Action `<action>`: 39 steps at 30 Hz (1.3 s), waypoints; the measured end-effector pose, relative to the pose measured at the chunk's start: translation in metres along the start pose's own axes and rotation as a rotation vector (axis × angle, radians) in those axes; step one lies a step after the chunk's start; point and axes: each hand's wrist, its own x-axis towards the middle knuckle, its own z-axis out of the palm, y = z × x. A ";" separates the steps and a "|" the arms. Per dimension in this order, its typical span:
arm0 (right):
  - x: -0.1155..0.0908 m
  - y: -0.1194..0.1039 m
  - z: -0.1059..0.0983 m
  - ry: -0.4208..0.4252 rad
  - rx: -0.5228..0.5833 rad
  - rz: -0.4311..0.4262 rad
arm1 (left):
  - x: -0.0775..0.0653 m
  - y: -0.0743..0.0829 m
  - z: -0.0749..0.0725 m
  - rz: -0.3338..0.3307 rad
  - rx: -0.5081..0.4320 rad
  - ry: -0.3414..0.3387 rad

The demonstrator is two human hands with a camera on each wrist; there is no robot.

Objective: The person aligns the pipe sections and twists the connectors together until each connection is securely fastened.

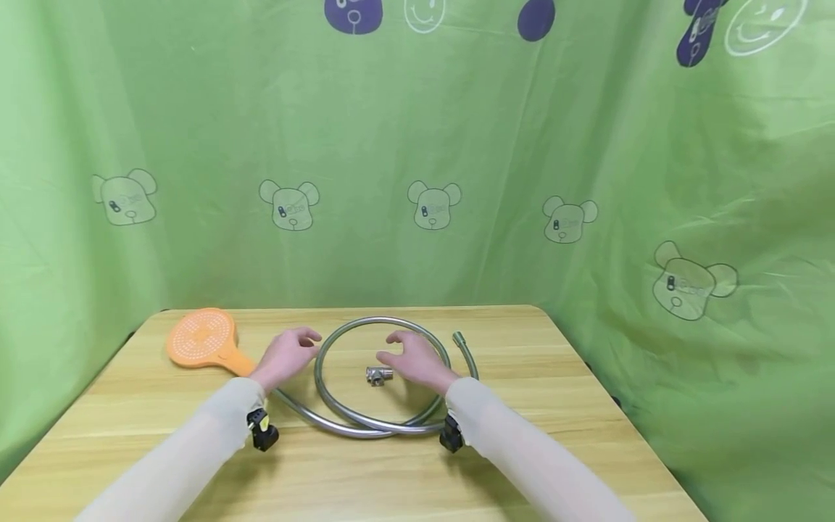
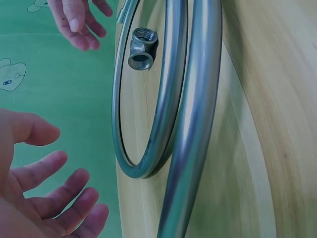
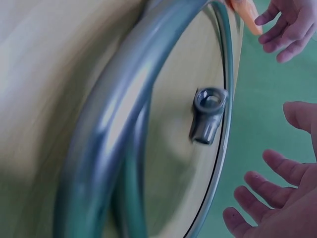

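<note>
A coiled metal shower hose (image 1: 355, 433) lies on the table, one end fitting (image 1: 459, 338) at its right. Inside the loop sits a small metal tee fitting (image 1: 377, 375), its threaded openings plain in the left wrist view. My left hand (image 1: 287, 357) hovers by the loop's left side, fingers loosely bent and holding nothing. Over the loop's right part is my right hand (image 1: 417, 359), nearest the tee fitting; in the right wrist view its fingers are spread, apart from the fitting. An orange shower head (image 1: 202, 338) lies at the left, its handle partly behind my left hand.
The wooden table (image 1: 554, 435) ends at a green curtain (image 1: 365, 254) behind and at both sides. A small black wrist camera (image 1: 263, 430) is strapped under the left sleeve, another wrist camera (image 1: 451, 433) under the right.
</note>
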 end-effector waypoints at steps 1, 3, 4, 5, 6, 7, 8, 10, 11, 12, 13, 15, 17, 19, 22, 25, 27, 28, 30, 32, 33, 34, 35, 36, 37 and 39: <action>-0.001 0.002 -0.001 0.007 -0.006 0.003 | 0.000 0.000 0.001 -0.003 -0.002 -0.005; -0.001 0.007 -0.002 0.022 -0.019 0.002 | 0.001 0.001 0.002 -0.007 -0.006 -0.011; -0.002 0.010 -0.003 0.027 -0.022 0.003 | 0.002 0.001 0.003 -0.007 -0.008 -0.015; -0.002 0.012 -0.003 0.029 -0.017 0.008 | 0.002 0.001 0.003 -0.005 -0.010 -0.020; -0.003 0.014 -0.004 0.030 -0.018 0.016 | 0.002 0.001 0.004 -0.004 -0.010 -0.023; -0.003 0.017 -0.005 0.031 -0.019 0.017 | 0.003 0.001 0.005 -0.001 -0.009 -0.027; -0.004 0.019 -0.005 0.028 -0.014 0.026 | 0.003 0.001 0.006 0.001 -0.010 -0.030; -0.005 0.023 -0.007 0.022 -0.001 0.052 | 0.003 0.001 0.007 0.007 -0.009 -0.035; -0.006 0.025 -0.008 0.023 0.007 0.061 | 0.003 0.001 0.008 0.009 -0.008 -0.038; -0.006 0.027 -0.009 0.026 0.009 0.066 | 0.004 0.001 0.008 0.010 -0.006 -0.040; -0.007 0.030 -0.010 0.031 0.012 0.069 | 0.004 0.002 0.009 0.013 -0.004 -0.042; -0.008 0.034 -0.013 0.044 0.010 0.081 | 0.004 0.003 0.011 0.019 -0.001 -0.048; -0.008 0.039 -0.016 0.062 0.001 0.080 | 0.004 0.003 0.011 0.019 -0.001 -0.057; -0.010 0.044 -0.019 0.079 -0.022 0.079 | 0.004 0.003 0.012 0.019 -0.004 -0.061; -0.011 0.052 -0.023 0.092 -0.039 0.081 | 0.004 0.001 0.011 0.025 -0.002 -0.064; -0.013 0.060 -0.026 0.098 -0.048 0.090 | 0.005 0.000 0.011 0.035 -0.001 -0.069; -0.013 0.065 -0.028 0.098 -0.052 0.102 | 0.005 -0.001 0.012 0.036 -0.003 -0.073; -0.013 0.068 -0.029 0.098 -0.054 0.112 | 0.005 -0.001 0.012 0.035 -0.004 -0.076; -0.013 0.074 -0.031 0.104 -0.064 0.124 | 0.006 -0.001 0.014 0.039 0.000 -0.081; -0.014 0.079 -0.033 0.106 -0.069 0.141 | 0.005 0.000 0.015 0.043 0.001 -0.084; -0.015 0.081 -0.034 0.107 -0.065 0.150 | 0.005 0.001 0.016 0.045 -0.002 -0.087; -0.015 0.082 -0.035 0.110 -0.064 0.156 | 0.005 0.001 0.016 0.047 -0.007 -0.092; -0.016 0.084 -0.036 0.115 -0.062 0.159 | 0.005 0.002 0.017 0.048 -0.011 -0.098; -0.017 0.086 -0.037 0.118 -0.056 0.164 | 0.005 0.002 0.018 0.048 -0.017 -0.103; -0.018 0.087 -0.038 0.120 -0.051 0.166 | 0.005 0.003 0.019 0.049 -0.021 -0.111; -0.019 0.089 -0.040 0.124 -0.042 0.168 | 0.005 0.004 0.021 0.052 -0.022 -0.123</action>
